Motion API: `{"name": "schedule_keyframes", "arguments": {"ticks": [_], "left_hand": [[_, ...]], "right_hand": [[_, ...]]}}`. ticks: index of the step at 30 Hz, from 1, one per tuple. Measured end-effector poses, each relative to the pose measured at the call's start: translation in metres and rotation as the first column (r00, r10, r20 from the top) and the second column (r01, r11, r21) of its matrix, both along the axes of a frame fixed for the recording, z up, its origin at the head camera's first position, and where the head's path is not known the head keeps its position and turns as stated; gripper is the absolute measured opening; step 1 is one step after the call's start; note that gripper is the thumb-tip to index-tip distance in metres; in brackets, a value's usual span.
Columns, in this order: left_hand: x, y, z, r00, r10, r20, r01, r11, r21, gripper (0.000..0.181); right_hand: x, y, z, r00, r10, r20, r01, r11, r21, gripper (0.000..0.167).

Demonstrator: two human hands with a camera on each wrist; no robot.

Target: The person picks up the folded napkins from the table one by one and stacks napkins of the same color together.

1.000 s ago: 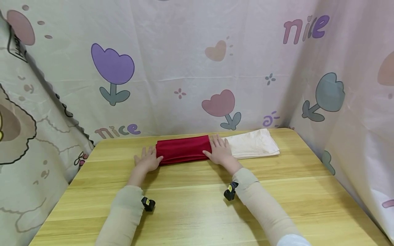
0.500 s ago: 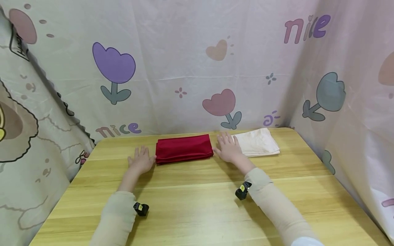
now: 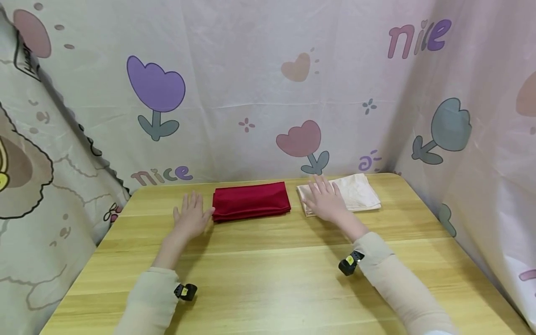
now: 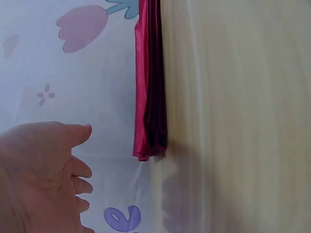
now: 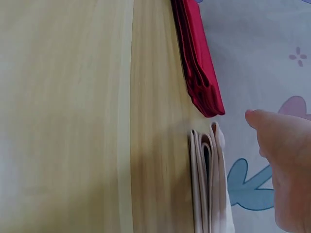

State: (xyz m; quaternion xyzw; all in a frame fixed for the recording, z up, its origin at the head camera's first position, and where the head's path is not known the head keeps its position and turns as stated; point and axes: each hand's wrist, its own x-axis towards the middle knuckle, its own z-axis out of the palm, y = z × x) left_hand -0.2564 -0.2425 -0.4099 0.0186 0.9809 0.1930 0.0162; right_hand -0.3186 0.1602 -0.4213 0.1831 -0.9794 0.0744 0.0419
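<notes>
A folded dark red, shiny cloth lies flat near the table's back edge. Right of it, across a narrow gap, lies a folded cream cloth. My left hand hovers just left of the red cloth, fingers stretched and holding nothing; the left wrist view shows the hand apart from the stacked red layers. Over the left end of the cream cloth is my right hand, fingers spread. In the right wrist view a space separates that hand from the cream folds.
The wooden table carries both cloths at its back. A printed curtain hangs directly behind the table and along both sides. Each sleeve bears a small black camera, one on the left wrist and one on the right.
Both hands have come off the red cloth and drawn apart, the left hand leftward, the right hand rightward over the cream cloth. Both cloths stay in place.
</notes>
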Motion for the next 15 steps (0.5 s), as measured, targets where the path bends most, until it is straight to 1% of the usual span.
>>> {"name": "schedule_keyframes", "arguments": {"ticks": [7,15], "left_hand": [[0.010,0.007,0.012,0.999,-0.021,-0.026,0.022,1.000,0.006,0.082],[0.020,0.019,0.024,0.996,-0.059,-0.064,0.057,0.998,-0.024,0.080]], "right_hand": [[0.009,0.019,0.005,1.000,-0.008,-0.023,0.007,0.999,-0.038,0.072],[0.021,0.039,0.012,0.999,-0.017,-0.027,0.015,0.998,-0.067,0.072]]}}
